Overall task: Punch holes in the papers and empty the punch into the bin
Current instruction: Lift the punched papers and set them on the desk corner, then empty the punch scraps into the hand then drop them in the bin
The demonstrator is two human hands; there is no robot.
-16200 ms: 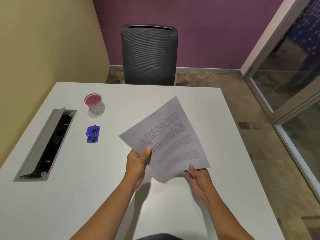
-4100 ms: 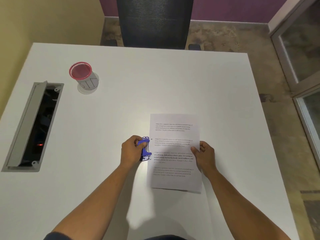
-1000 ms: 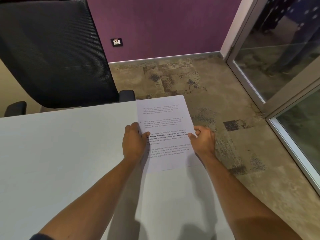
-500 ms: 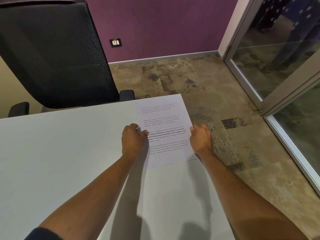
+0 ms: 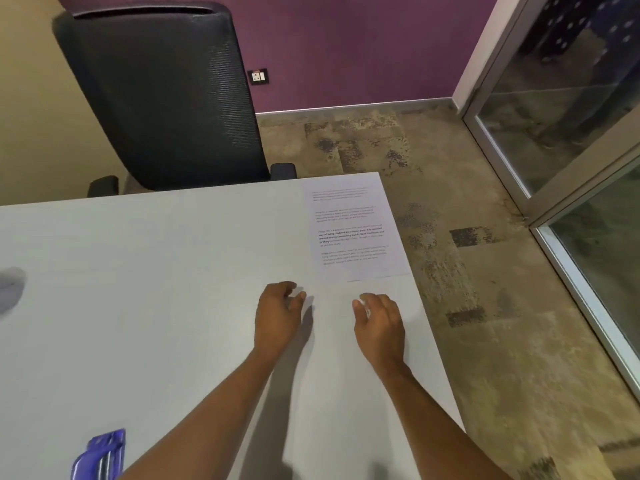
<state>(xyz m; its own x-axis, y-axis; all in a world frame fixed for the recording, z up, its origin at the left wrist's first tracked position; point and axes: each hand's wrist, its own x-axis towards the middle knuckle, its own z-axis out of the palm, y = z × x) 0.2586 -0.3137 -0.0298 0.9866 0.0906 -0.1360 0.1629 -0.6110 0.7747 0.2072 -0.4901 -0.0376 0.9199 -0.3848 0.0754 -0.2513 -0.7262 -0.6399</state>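
The printed papers (image 5: 353, 230) lie flat at the far right corner of the white table (image 5: 156, 289), their right edge along the table's edge. My left hand (image 5: 277, 313) and my right hand (image 5: 379, 320) hover just below the papers, both empty with fingers loosely curled and apart. The blue hole punch (image 5: 100, 455) lies on the table at the bottom left, left of my left forearm and blurred. A grey blur (image 5: 10, 289) shows at the left edge, and I cannot tell what it is.
A black mesh office chair (image 5: 162, 98) stands behind the table's far edge. A purple wall with a socket (image 5: 259, 77) is at the back. Patterned floor and a glass door frame (image 5: 571, 188) lie to the right of the table.
Both hands have let go of the papers and drawn back toward me. The papers now rest at the table's far right corner. The punch has come into view at bottom left.
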